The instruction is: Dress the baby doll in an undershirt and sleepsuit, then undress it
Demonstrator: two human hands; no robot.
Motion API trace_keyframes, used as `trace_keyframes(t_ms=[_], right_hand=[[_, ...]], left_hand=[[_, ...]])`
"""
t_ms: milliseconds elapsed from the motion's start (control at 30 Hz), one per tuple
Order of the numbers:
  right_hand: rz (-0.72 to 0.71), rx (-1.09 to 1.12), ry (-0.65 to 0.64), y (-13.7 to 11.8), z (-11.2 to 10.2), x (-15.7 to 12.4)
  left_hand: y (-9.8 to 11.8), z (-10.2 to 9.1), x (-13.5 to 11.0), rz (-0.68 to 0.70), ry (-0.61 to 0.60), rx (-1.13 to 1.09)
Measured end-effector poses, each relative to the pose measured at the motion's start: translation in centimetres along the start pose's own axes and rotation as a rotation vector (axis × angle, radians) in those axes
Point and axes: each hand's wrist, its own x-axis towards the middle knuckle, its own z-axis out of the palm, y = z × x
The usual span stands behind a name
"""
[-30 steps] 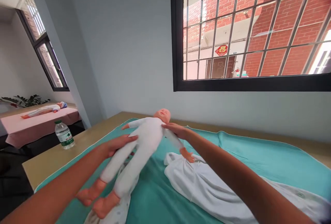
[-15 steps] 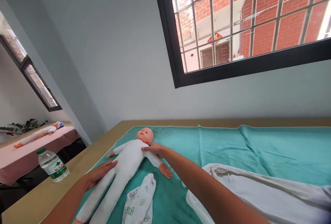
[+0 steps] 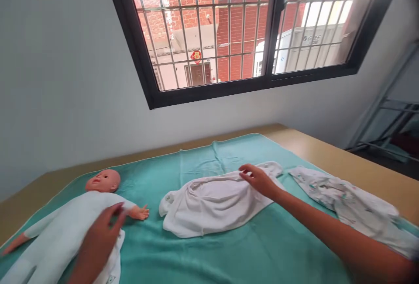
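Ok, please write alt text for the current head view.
A person's right hand is at a white garment on a teal cloth. Their blurred left hand is by a white-bodied doll lying face-up; patterned clothing lies at right.

Daylight from the window (image 3: 244, 30), highlights clipping behind the glass; left hand (image 3: 101, 236) motion-blurred, edges wide-angle stretched.
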Motion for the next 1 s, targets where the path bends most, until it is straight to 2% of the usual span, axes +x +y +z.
trace_keyframes(t_ms=[33, 67, 133, 200, 300, 367, 433, 533, 667, 733, 767, 800, 867, 933, 1000], right_hand=[[0.046, -0.156, 0.087, 1.6, -2.6, -1.2], [0.108, -0.298, 0.145, 2.9, -4.7, -2.3], [0.243, -0.498, 0.169, 4.6, -7.2, -4.2], [0.357, -0.536, 0.094, 5.3, -7.9, -5.5], [0.391, -0.395, 0.011, 5.1, -7.1, -6.1], [0.338, -0.313, 0.018, 4.3, -6.4, -5.6], [0.261, -0.261, 0.045, 3.0, -5.9, -4.8], [0.055, -0.141, 0.032, 0.0, -5.0, -4.3], [-0.256, 0.043, -0.250, -3.9, -3.0, -6.4], [-0.313, 0.126, -0.376, -4.7, -2.3, -7.5], [-0.313, 0.179, -0.391, -4.6, -2.2, -7.7], [-0.297, 0.225, -0.364, -4.2, -2.2, -7.7], [-0.231, 0.249, -0.204, -2.2, -2.6, -6.9], [-0.148, 0.130, 0.026, 0.9, -3.3, -5.7], [-0.058, -0.067, 0.210, 4.3, -3.8, -4.5]], left_hand=[[1.7, 2.2, 0.3, 0.118, -0.144, -0.001], [3.6, 4.5, 0.5, 0.210, -0.239, 0.015], [7.1, 8.7, 0.4, 0.383, -0.322, 0.104], [10.1, 11.8, 0.1, 0.446, -0.344, 0.275], [12.8, 14.0, 0.3, 0.399, -0.420, 0.442], [13.8, 14.0, 0.6, 0.366, -0.436, 0.450], [14.5, 13.4, 0.5, 0.349, -0.394, 0.432], [15.4, 12.3, -0.5, 0.356, -0.309, 0.399], [14.7, 11.7, -2.6, 0.343, -0.244, 0.430], [13.1, 11.6, -3.3, 0.278, -0.285, 0.448], [12.2, 11.6, -3.5, 0.248, -0.320, 0.442], [11.4, 11.6, -3.6, 0.228, -0.357, 0.424], [10.0, 11.5, -3.6, 0.210, -0.403, 0.381], [9.6, 11.4, -3.3, 0.200, -0.410, 0.331], [10.5, 11.4, -3.5, 0.202, -0.403, 0.259]])
